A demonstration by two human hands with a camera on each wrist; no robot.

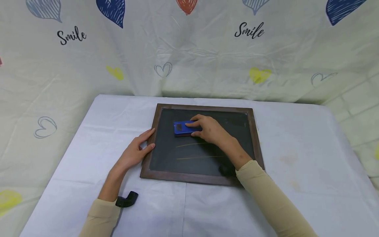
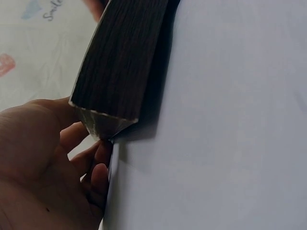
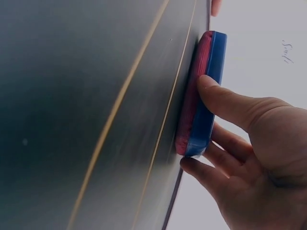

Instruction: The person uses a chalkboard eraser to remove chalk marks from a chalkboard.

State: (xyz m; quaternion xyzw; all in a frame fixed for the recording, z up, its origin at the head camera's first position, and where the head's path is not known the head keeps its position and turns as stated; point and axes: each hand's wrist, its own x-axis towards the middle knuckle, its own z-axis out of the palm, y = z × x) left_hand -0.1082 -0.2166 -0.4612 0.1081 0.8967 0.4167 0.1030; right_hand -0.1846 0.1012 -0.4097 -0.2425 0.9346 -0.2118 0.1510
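A chalkboard (image 1: 165, 166) in a brown wooden frame lies on the table, with two yellow lines (image 1: 195, 158) across its dark surface. My right hand (image 1: 211, 130) grips a blue eraser (image 1: 186, 128) on the upper middle part of the board, above the lines. The right wrist view shows the pink underside of the eraser (image 3: 199, 81) facing the board, my thumb along one side and fingers at the other. At the left edge, my left hand (image 1: 131, 156) holds the frame (image 2: 120, 62), thumb and index finger at its rim; some fingers are bent beside its edge.
A white cloth (image 1: 296, 141) covers the table. Behind it hangs a pale curtain (image 1: 204, 65) printed with hearts and lettering. A black wrist camera (image 1: 127, 199) sticks out beside the left sleeve, and the right forearm (image 1: 266, 191) crosses the board's lower right corner.
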